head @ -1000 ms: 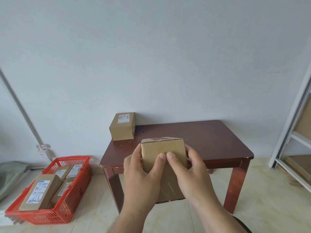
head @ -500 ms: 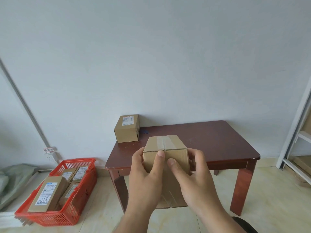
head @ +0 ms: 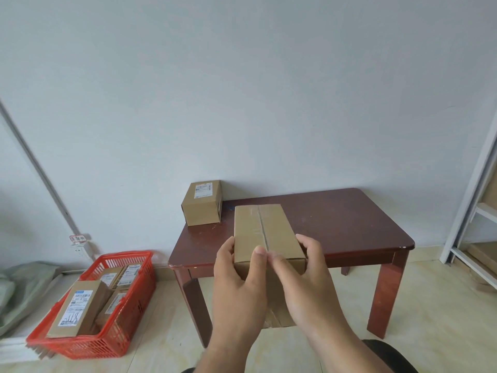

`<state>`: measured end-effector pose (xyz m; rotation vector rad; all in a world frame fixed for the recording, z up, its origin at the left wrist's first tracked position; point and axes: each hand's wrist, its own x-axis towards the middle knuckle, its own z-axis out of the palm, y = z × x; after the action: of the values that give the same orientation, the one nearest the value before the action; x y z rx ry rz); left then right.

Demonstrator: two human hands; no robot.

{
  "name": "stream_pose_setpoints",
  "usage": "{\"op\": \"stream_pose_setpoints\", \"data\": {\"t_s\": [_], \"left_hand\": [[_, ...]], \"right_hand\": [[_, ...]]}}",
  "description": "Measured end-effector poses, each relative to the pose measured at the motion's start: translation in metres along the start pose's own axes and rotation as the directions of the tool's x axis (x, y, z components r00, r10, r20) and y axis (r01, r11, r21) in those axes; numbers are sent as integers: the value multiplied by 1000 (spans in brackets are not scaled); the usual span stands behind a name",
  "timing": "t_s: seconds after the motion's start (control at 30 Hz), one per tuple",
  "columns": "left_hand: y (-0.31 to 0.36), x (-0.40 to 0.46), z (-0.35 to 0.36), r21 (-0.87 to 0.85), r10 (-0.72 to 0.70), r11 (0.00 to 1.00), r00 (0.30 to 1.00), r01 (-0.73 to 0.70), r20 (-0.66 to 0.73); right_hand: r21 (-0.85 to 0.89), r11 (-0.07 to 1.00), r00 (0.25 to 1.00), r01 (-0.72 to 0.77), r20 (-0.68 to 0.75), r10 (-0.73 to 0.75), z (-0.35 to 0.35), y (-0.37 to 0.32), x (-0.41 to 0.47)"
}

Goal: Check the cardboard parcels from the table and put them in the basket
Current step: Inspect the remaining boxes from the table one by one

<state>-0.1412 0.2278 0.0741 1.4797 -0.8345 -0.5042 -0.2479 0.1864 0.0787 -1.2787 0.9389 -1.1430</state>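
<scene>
Holding a cardboard parcel (head: 265, 232) in front of a dark wooden table (head: 349, 224), both hands are curling their fingers around it: the left hand (head: 236, 286) is gripping its left side, the right hand (head: 306, 284) its right. A second parcel (head: 201, 208) is sitting on the table's far left corner. More labelled parcels (head: 78, 308) are lying in a red basket (head: 118, 337) on the floor at left.
</scene>
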Motion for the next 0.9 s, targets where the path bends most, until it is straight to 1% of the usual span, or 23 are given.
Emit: {"op": "stream_pose_setpoints", "data": {"t_s": [0.1, 0.17, 0.3, 0.47, 0.57, 0.7, 0.83, 0.9], "left_hand": [[0, 1, -1, -5, -5, 1000, 1000, 5, -3], [-1, -3, -1, 3, -1, 1000, 1000, 1, -4], [-7, -12, -1, 80, 84, 993, 996, -84, 0], [-6, 0, -6, 112, 55, 992, 998, -57, 16], [-5, 9, -9, 170, 76, 982, 997, -78, 17], [-5, 7, -7, 191, 85, 978, 996, -88, 24], [-11, -3, -4, 222, 128, 967, 992, -126, 8], [-12, -3, -5, 211, 130, 969, 991, -129, 5]], "right_hand": [[-4, 1000, 1000, -8, -12, 8, 2, 6, -3], [-37, 999, 1000, -4, -13, 4, 0, 6, -1], [-44, 999, 1000, -25, -17, 24, -4, 5, 8], [-74, 997, 1000, -3, 0, 3, -5, 6, 4], [-95, 995, 1000, 4, 5, -3, -5, 10, 1], [-110, 994, 1000, -11, 12, 13, -6, 9, 4], [-108, 993, 999, -38, -38, 34, -10, 8, 13], [-101, 994, 998, -45, -43, 41, -10, 8, 15]]}}
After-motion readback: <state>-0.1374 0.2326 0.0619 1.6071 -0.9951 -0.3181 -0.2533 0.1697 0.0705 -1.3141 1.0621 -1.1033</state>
